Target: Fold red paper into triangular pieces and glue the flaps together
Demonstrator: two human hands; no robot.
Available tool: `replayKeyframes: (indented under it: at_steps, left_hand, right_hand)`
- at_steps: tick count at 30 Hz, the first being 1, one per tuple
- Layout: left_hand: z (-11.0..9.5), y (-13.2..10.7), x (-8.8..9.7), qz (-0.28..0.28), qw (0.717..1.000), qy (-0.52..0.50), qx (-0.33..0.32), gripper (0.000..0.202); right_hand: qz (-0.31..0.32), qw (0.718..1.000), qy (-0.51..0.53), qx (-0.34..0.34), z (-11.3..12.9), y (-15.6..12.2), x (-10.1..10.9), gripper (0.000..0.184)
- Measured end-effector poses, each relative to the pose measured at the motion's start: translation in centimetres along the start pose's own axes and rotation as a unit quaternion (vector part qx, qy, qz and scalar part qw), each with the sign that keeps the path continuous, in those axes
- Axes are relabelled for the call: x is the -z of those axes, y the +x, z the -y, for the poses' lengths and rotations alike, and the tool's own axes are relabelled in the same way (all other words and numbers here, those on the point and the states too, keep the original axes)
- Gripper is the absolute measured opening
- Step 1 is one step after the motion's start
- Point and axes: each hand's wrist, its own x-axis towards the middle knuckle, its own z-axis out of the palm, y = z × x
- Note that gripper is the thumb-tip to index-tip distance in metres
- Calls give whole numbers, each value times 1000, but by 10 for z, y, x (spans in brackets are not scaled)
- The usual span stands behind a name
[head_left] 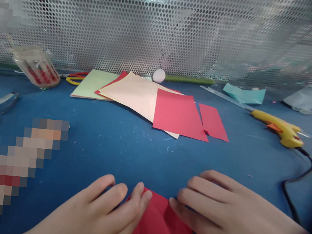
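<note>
A folded sheet of red paper (160, 223) lies on the blue table at the near edge of the view, its lower part cut off by the frame. My left hand (104, 210) is closed on its top left corner, with thumb and forefinger pinched there and the other fingers curled. On the other side, my right hand (219, 206) is closed at the paper's right edge. Its fingers are bent together and a fingertip presses on the red surface. Creases run down the middle of the paper between both hands.
Farther back lie two flat red paper pieces (178, 113), cream sheets (133, 93) and green sheets (93, 86). A yellow glue gun (277, 127) with a black cord is at right. A glass jar (37, 66), scissors (76, 79) and a perforated metal screen (125, 30) stand behind. The left side is pixelated.
</note>
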Motion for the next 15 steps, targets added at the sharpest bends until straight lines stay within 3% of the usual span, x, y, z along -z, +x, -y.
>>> replayKeyframes:
  at_steps: [4, 7, 11, 15]
  left_hand:
    - [-2, -2, -4, -4, 1000, -3, 8, 45]
    - [-4, -4, -10, -17, 1000, -14, 21, 43]
    - [-5, -7, -15, -68, 996, -19, 58, 45]
    - [-6, -6, -13, -115, 989, -16, 92, 49]
  right_hand:
    - [-50, 997, -38, -33, 3, -7, -4, 46]
    - [-75, 989, -29, -123, 6, -8, -7, 39]
    - [-73, 973, 27, -216, 11, -3, -16, 18]
    - [-48, 966, 94, -238, 15, 3, -23, 22]
